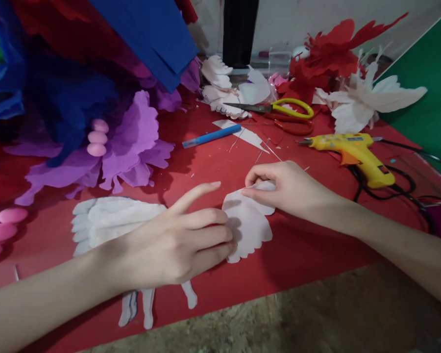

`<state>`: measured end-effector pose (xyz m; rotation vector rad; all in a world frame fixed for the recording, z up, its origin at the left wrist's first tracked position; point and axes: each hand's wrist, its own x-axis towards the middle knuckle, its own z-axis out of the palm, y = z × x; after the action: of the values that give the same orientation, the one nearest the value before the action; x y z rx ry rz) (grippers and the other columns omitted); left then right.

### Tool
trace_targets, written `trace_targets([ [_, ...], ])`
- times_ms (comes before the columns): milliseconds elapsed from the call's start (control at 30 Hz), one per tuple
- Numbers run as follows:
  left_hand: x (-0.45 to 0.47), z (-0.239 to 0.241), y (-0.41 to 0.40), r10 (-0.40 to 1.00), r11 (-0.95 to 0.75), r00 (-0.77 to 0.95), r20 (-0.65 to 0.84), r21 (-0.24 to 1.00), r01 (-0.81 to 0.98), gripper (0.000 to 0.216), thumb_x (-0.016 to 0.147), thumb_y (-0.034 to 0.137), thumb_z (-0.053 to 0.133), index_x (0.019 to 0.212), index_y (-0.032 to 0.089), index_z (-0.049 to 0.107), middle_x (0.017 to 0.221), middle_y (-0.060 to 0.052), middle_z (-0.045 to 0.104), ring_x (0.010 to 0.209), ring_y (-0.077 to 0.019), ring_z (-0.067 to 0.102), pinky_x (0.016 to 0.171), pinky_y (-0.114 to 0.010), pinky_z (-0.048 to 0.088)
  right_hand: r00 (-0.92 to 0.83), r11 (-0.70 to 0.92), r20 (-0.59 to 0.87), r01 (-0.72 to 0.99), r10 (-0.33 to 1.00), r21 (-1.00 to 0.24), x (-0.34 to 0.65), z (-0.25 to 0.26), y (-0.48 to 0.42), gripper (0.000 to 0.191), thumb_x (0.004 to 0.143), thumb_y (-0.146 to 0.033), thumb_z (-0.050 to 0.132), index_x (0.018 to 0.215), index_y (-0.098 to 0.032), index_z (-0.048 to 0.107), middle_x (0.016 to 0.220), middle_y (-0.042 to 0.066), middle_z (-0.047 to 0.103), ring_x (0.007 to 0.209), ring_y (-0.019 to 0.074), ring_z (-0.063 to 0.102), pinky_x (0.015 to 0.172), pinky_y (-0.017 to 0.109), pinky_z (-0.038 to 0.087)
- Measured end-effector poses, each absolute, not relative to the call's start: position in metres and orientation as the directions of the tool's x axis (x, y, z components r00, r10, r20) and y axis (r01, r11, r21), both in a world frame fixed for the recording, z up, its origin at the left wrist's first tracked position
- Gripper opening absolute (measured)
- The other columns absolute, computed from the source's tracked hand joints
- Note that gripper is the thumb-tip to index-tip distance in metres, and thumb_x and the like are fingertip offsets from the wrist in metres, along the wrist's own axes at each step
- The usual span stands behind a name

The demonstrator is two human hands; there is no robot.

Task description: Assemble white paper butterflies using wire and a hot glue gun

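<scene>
A white scalloped wing-shaped cutout point(248, 225) lies near the front of the red table covering. My right hand point(268, 184) pinches its upper edge between thumb and fingers, where the piece folds over a little. My left hand point(191, 235) rests with fingers apart, the index finger stretched out and the other fingertips touching the cutout's left side. Partly under my left wrist lies a stack of white scalloped cutouts point(113, 215), with long narrow tails point(149, 309) sticking out toward the front edge.
A yellow hot glue gun point(353, 152) with a black cord lies at the right. Scissors point(272, 107), a blue pen point(211, 136) and white scraps point(242, 135) lie farther back. Purple butterfly shapes point(132, 142) fill the left; red point(327, 59) and white ones point(371, 93) stand back right.
</scene>
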<state>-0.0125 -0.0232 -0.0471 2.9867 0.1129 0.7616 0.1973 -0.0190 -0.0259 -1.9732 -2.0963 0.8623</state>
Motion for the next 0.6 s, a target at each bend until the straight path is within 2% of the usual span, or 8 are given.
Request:
trace_targets([
  [200,-0.0131,-0.0468,-0.022,0.077,-0.996,0.89,0.449,0.075,0.048,0.034,0.095,0.012,0.033,0.086,0.018,0.066,0.084,0.003,0.068,0.093,-0.0126,0.055,0.116,-0.038,0.009,-0.126,-0.035,-0.297,0.875,0.946,-0.483,0.1978,-0.0257,-0.0189,0.01,0.074,-0.028,0.061,0.073,-0.018,0.06,0.071,-0.003,0.06,0.066,0.0082,0.049,0.061,0.022,0.034],
  [400,-0.0129,-0.0439,-0.0248,0.093,-0.994,0.899,0.429,0.096,0.058,0.035,0.095,0.013,0.033,0.087,0.016,0.066,0.085,0.003,0.07,0.093,-0.0136,0.056,0.117,-0.036,0.007,-0.183,0.033,-0.248,0.86,0.951,-0.509,0.1995,-0.028,-0.0195,0.013,0.073,-0.029,0.06,0.072,-0.016,0.059,0.07,-0.001,0.06,0.065,0.0089,0.05,0.06,0.022,0.034],
  [600,-0.0117,-0.038,-0.0313,0.175,-0.974,0.906,0.386,0.201,0.103,0.027,0.093,0.021,0.039,0.096,0.015,0.065,0.092,0.002,0.072,0.095,-0.0114,0.058,0.116,-0.03,0.005,-0.139,-0.016,-0.28,0.873,0.95,-0.488,0.1978,-0.0255,-0.0197,0.011,0.074,-0.028,0.061,0.074,-0.017,0.06,0.071,-0.002,0.06,0.068,0.0093,0.051,0.063,0.023,0.035],
])
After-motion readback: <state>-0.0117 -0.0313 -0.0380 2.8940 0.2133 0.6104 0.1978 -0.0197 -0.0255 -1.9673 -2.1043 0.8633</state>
